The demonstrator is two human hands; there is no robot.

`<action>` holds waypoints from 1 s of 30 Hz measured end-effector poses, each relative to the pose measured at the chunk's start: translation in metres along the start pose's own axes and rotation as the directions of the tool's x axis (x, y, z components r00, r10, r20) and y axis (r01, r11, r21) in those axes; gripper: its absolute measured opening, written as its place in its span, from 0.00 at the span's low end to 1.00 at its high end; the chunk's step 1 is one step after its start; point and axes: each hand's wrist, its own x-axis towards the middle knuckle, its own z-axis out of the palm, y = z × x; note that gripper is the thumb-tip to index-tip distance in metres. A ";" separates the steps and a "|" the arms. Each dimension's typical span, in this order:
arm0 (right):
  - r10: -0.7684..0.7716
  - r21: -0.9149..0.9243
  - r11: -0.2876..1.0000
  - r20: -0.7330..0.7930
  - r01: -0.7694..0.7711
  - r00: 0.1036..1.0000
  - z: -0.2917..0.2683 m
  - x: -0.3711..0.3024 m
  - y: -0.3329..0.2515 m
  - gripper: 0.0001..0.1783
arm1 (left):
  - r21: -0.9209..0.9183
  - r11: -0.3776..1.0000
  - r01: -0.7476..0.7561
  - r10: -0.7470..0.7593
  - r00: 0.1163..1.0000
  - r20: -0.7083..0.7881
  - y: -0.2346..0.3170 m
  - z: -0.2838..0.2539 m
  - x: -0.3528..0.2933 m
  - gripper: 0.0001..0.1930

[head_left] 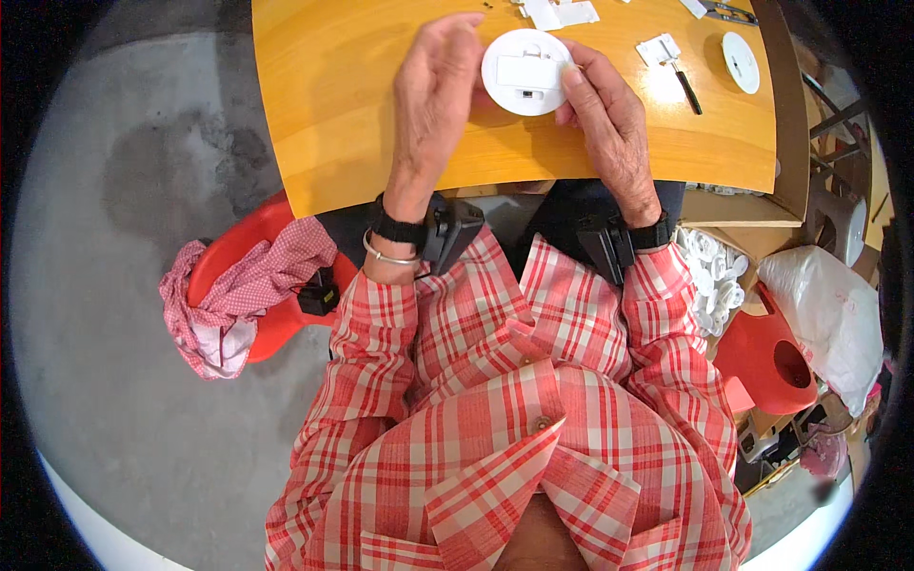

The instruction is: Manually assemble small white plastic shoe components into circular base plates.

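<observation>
1. Apparently done: seating of a rectangular white panel (pixel 514 68) in the round white plastic housing (pixel 526 74).
2. Perhaps left: work around the small dark-filled slot (pixel 527 94), uncovered below the panel; cannot tell what more.
3. Located between both hands, above the yellow tabletop (pixel 333 114).
4. Gripped at its rim by the right hand (pixel 609 105), thumb on the face, fingers behind.
5. Left hand (pixel 436 86) raised just beside, open, fingers nearly straight, nothing visibly held; contact unclear.
6. Turned panel-side up toward the wearer; round outline, so no long axis, but panel lengthwise from left hand toward right.
7. Lying beyond the right hand: black-handled tool (pixel 687 92), second white disc (pixel 740 63).
</observation>
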 end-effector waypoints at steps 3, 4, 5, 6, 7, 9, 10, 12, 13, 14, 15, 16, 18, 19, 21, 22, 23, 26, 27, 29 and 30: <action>-0.036 -0.024 0.999 0.003 0.036 0.999 -0.002 0.002 0.006 0.17 | -0.142 0.956 0.257 -0.222 0.949 0.225 0.003 0.013 -0.015 0.17; -0.060 -0.037 0.997 0.017 0.060 0.998 -0.002 0.002 0.007 0.17 | -0.131 0.956 0.261 -0.222 0.942 0.250 0.000 0.015 -0.017 0.18; -0.060 -0.041 0.997 0.019 0.061 0.998 -0.003 0.002 0.006 0.17 | -0.136 0.956 0.259 -0.220 0.943 0.249 -0.004 0.016 -0.017 0.18; -0.049 -0.036 0.998 0.016 0.050 0.999 -0.002 0.001 0.005 0.17 | -0.160 0.950 0.267 -0.224 0.944 0.244 -0.007 0.016 -0.016 0.18; -0.038 -0.030 0.999 0.012 0.038 0.999 -0.002 0.001 0.005 0.17 | -0.184 0.944 0.274 -0.228 0.944 0.239 -0.009 0.016 -0.015 0.18; -0.055 -0.062 0.997 0.008 0.056 0.998 0.000 0.001 0.005 0.17 | -0.187 0.948 0.257 -0.216 0.953 0.215 -0.010 0.018 -0.017 0.17; -0.071 -0.091 0.993 0.003 0.071 0.997 0.000 0.000 0.005 0.17 | -0.188 0.952 0.242 -0.206 0.960 0.192 -0.009 0.019 -0.018 0.17; -0.077 -0.111 0.991 -0.002 0.076 0.997 0.000 0.001 0.005 0.17 | -0.177 0.958 0.227 -0.195 0.964 0.182 -0.008 0.020 -0.019 0.16; -0.082 -0.128 0.989 -0.008 0.080 0.997 0.000 0.001 0.006 0.17 | -0.164 0.963 0.215 -0.186 0.967 0.172 -0.008 0.021 -0.019 0.15; -0.081 -0.130 0.988 -0.008 0.079 0.997 0.000 0.000 0.007 0.17 | -0.166 0.962 0.215 -0.186 0.967 0.172 -0.008 0.020 -0.019 0.15; -0.085 -0.140 0.987 -0.018 0.081 0.996 0.000 0.001 0.007 0.17 | -0.170 0.960 0.223 -0.190 0.963 0.194 -0.007 0.018 -0.017 0.15; -0.088 -0.149 0.985 -0.028 0.083 0.996 0.001 0.001 0.008 0.17 | -0.174 0.957 0.232 -0.193 0.957 0.215 -0.007 0.017 -0.017 0.14; -0.102 -0.212 0.972 -0.014 0.097 0.995 0.000 0.000 0.003 0.17 | -0.164 0.965 0.207 -0.175 0.966 0.189 -0.009 0.018 -0.018 0.14; -0.115 -0.274 0.955 0.000 0.111 0.993 -0.001 0.000 0.002 0.17 | -0.152 0.971 0.182 -0.157 0.974 0.163 -0.011 0.019 -0.019 0.14; -0.125 -0.293 0.948 0.003 0.120 0.992 -0.003 -0.002 0.001 0.17 | -0.131 0.979 0.159 -0.142 0.981 0.130 -0.011 0.025 -0.024 0.15; -0.135 -0.311 0.941 0.002 0.129 0.991 -0.003 -0.003 0.001 0.16 | -0.108 0.985 0.136 -0.125 0.987 0.100 -0.012 0.027 -0.027 0.16; -0.132 -0.314 0.941 0.004 0.127 0.991 -0.002 -0.003 0.002 0.16 | -0.111 0.984 0.139 -0.128 0.987 0.099 -0.014 0.026 -0.027 0.16; -0.134 -0.266 0.955 -0.003 0.128 0.991 0.000 -0.002 0.008 0.14 | -0.025 0.997 0.069 -0.066 0.995 0.079 -0.016 0.023 -0.026 0.14; -0.158 -0.298 0.942 0.002 0.152 0.987 -0.001 -0.002 0.011 0.14 | 0.002 0.998 0.056 -0.056 0.995 0.079 -0.016 0.023 -0.026 0.14; -0.182 -0.331 0.927 0.009 0.175 0.983 -0.001 -0.002 0.011 0.13 | 0.027 0.999 0.044 -0.046 0.996 0.078 -0.017 0.022 -0.026 0.13; -0.168 -0.319 0.934 0.009 0.162 0.986 -0.002 -0.002 0.011 0.13 | 0.046 0.999 0.028 -0.032 0.996 0.084 -0.017 0.022 -0.026 0.13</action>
